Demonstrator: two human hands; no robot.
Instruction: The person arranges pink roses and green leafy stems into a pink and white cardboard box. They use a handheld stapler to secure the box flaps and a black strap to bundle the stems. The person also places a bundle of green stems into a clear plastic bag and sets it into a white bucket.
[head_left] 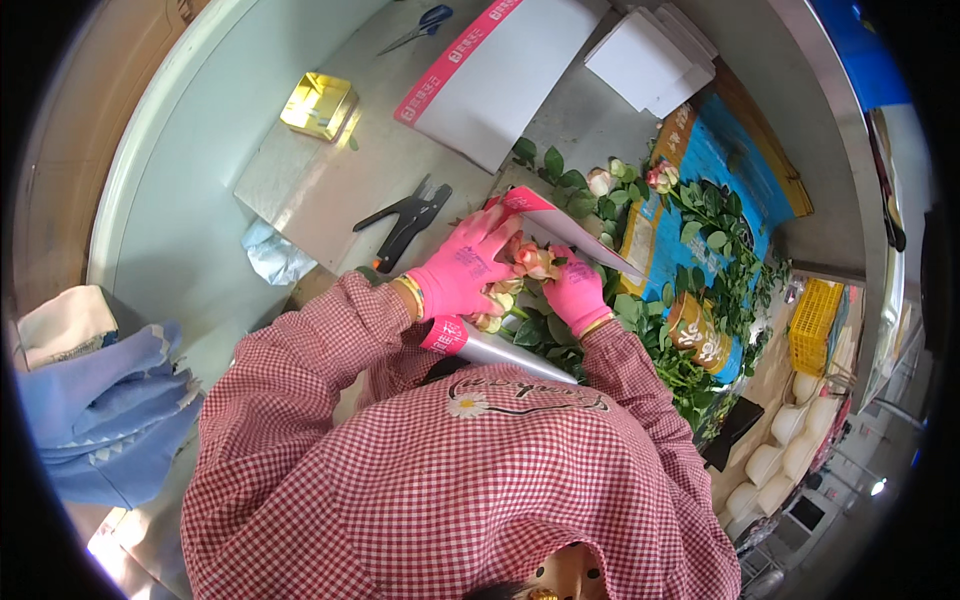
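Note:
Both hands wear pink gloves and meet over a white wrapping sheet with a pink border (540, 208). Between them is a pink-and-cream rose (535, 262), with paler cream-green roses (497, 305) just below it. My left hand (463, 265) has its fingers spread, touching the blooms and the sheet's upper edge. My right hand (577, 290) is closed at the right side of the pink-and-cream rose, its fingertips pressed by the bloom; the stem is mostly hidden. Another part of the sheet (505, 352) lies near my chest. Left of my left hand lies a black plier-like tool (408, 225).
A stack of bordered wrapping sheets (510, 75), blue scissors (418, 28) and a yellow box (319, 106) lie farther off. White cards (650, 60) sit at the back. Leafy rose stems (710, 215) cover blue-and-yellow packaging (745, 170) at right. Blue cloth (110, 410) hangs at left.

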